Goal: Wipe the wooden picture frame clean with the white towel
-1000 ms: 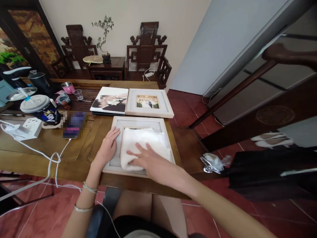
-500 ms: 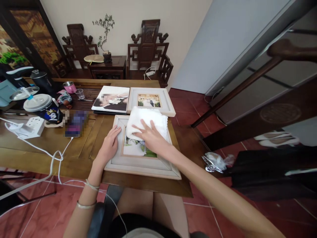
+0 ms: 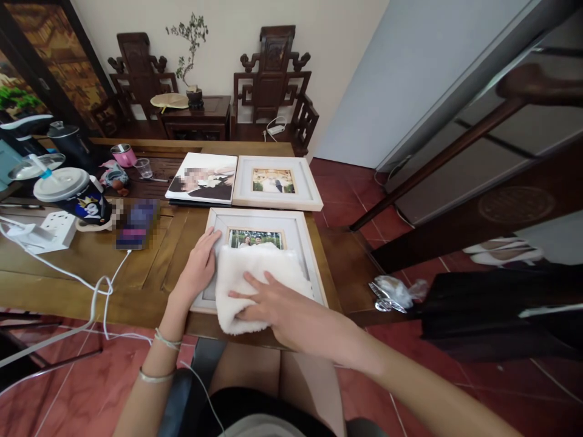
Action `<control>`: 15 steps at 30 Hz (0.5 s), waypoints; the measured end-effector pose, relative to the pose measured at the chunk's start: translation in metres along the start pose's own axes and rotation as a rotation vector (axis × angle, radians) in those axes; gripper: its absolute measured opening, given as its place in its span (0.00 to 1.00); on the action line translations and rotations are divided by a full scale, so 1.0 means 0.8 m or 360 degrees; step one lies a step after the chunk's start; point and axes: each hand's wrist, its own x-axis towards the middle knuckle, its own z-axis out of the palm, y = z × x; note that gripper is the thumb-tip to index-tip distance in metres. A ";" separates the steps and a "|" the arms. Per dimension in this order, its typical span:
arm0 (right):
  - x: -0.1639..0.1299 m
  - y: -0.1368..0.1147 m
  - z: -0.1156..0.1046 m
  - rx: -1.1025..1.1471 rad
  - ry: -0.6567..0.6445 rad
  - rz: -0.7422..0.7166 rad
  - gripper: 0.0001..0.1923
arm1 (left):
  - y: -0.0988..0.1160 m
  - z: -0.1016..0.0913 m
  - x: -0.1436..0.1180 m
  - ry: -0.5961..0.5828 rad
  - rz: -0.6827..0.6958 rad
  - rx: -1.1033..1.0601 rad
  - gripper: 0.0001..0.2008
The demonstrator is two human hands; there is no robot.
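A pale framed photo [image 3: 298, 233] lies flat at the near edge of the wooden table [image 3: 82, 267]. My left hand [image 3: 197, 270] rests on the frame's left side, fingers on its border. My right hand [image 3: 268, 300] presses flat on a white fluffy cloth [image 3: 255, 273] that covers the frame's near half and hangs over its front edge. The top of the photo shows above the cloth.
Behind lie a second framed photo [image 3: 276, 182] and a photo album [image 3: 203, 178]. At the left stand a lidded cup [image 3: 73, 194], a phone [image 3: 136, 224], a power strip [image 3: 50, 230] with white cables, a pink mug [image 3: 124, 155]. Carved chairs stand at the wall.
My right hand slid the cloth from the near half to the frame's far edge, then back to the near edge. My left hand stayed on the frame's left side.
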 end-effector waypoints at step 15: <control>0.088 0.053 -0.002 -0.0548 0.0267 0.0353 0.28 | 0.013 -0.005 0.000 0.0057 -0.0068 -0.0144 0.26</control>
